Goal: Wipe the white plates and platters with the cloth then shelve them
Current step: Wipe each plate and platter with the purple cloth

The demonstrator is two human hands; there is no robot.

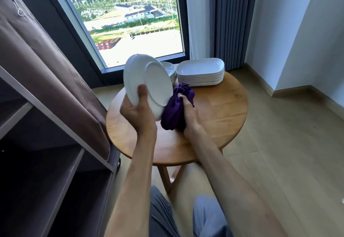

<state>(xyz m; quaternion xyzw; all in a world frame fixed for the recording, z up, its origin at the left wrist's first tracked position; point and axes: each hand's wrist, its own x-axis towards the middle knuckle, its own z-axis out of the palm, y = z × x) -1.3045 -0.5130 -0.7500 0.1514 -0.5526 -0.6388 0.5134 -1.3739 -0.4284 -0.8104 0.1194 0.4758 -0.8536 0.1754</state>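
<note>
A smooth white plate (147,85) is gripped underside-up by the left hand (136,114); a crumpled purple cloth (176,110), hiding its lower rim, is clutched by the right hand (188,111).

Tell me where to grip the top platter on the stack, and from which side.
Grip the top platter by its raised rim at the short right end, coming from the right. It lies flat and nested on the platter stack, so only the rim offers purchase, and that end overhangs open table, away from the round plates on the left.
</note>
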